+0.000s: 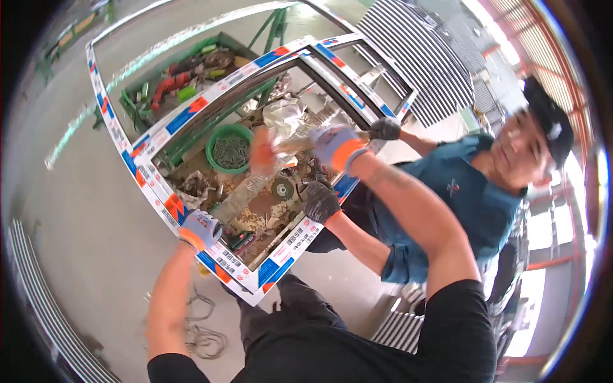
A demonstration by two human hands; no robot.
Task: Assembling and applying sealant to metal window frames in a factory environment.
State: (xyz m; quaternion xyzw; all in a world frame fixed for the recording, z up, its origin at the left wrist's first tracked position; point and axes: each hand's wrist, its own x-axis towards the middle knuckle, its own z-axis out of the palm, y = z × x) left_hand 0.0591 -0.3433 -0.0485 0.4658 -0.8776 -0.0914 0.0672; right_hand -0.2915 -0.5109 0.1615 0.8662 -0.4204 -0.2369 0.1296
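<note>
My left hand (200, 229), in a grey glove with an orange cuff, is closed round the near left side of a window frame (225, 262) covered with printed white, blue and orange film. In the same kind of glove, my right hand (335, 145) grips the handle of a mallet (262, 150) over the frame's opening. The mallet's reddish-orange head is smeared by motion, and I cannot tell whether it touches anything. A co-worker's dark-gloved hand (320, 202) lies at the frame's right side; that person's other gloved hand (385, 129) is farther back.
Beneath the frame is a cluttered workbench (262, 204) with a green basket (229, 148) of small metal pieces and a grinding disc (282, 189). Behind stands a green bin (191, 80) of tools. The co-worker (469, 191) stands close on my right. Striped metal profiles (415, 54) lie beyond.
</note>
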